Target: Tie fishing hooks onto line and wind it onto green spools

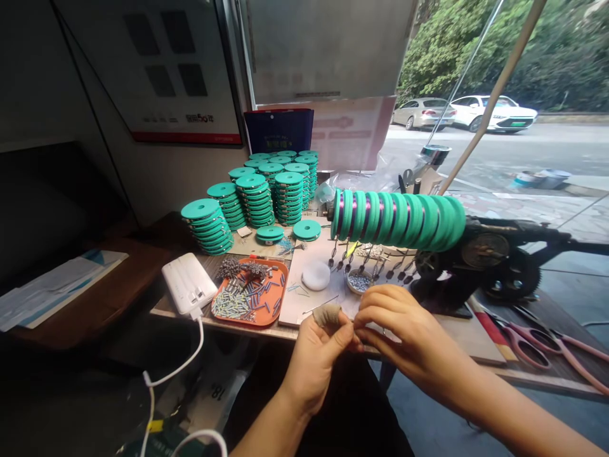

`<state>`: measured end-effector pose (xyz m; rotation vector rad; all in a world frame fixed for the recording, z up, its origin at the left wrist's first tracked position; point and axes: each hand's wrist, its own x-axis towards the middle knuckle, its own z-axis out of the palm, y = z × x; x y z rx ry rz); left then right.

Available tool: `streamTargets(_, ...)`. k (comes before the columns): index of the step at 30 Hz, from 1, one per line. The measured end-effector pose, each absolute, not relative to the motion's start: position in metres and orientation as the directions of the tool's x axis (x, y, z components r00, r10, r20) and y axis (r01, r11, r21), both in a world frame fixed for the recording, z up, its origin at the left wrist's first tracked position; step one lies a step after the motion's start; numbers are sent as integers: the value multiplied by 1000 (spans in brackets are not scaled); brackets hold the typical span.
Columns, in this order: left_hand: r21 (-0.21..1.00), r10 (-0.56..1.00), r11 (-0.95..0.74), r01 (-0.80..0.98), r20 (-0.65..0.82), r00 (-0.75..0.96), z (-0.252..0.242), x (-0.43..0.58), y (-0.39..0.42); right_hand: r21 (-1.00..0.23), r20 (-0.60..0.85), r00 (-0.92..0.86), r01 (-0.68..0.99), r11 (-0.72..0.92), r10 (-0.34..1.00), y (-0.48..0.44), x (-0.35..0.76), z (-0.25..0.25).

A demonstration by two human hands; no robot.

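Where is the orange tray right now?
In the head view, the tray sits left of centre on the table, between the power bank and the pale board.

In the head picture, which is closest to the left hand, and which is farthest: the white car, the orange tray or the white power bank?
1. Orange tray: just left of the left hand.
2. White power bank: farther left, past the tray.
3. White car: outside, far right.

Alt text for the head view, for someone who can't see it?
A person's left hand, with one wrapped finger, and right hand meet at the fingertips beside a table; anything pinched there is too small to make out. Beyond are an orange tray of small parts, stacks of green spools and a machine bearing more.
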<state>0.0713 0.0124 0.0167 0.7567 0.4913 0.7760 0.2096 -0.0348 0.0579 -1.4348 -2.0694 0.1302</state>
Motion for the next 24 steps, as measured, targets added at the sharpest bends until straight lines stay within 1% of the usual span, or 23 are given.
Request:
streamTargets(3,762,793,443,-473,-87,603,16,71,12,-465,417,-196,793,394,888,-36,211,59)
streamTargets(6,757,800,442,-482,-89,594,17,71,12,-517,394,-187,765,385,900,-35,212,61)
streamTargets(11,756,782,469,-456,-115,613,20,72,12,-546,382,-189,744,386,905,-35,214,64)
streamTargets(13,765,750,492,-415,-131,648,22,70,14,-554,376,-189,739,383,907,-35,215,64)
streamTargets(15,796,679,509,-327,-137,721,24,67,17,-582,370,-177,721,376,912,-36,216,63)
streamTargets(17,847,612,481,-228,-138,779,26,64,20,-611,365,-163,701,368,916,-37,218,62)
streamTargets(19,894,603,415,-170,-130,788,28,63,22,-622,368,-157,691,368,917,-38,220,61)
streamTargets(21,921,623,356,-157,-108,775,30,65,23,-623,376,-158,686,376,913,-39,223,59)
streamTargets(24,925,617,350,-150,-107,780,33,70,24,-629,392,-147,678,381,908,-37,225,56)
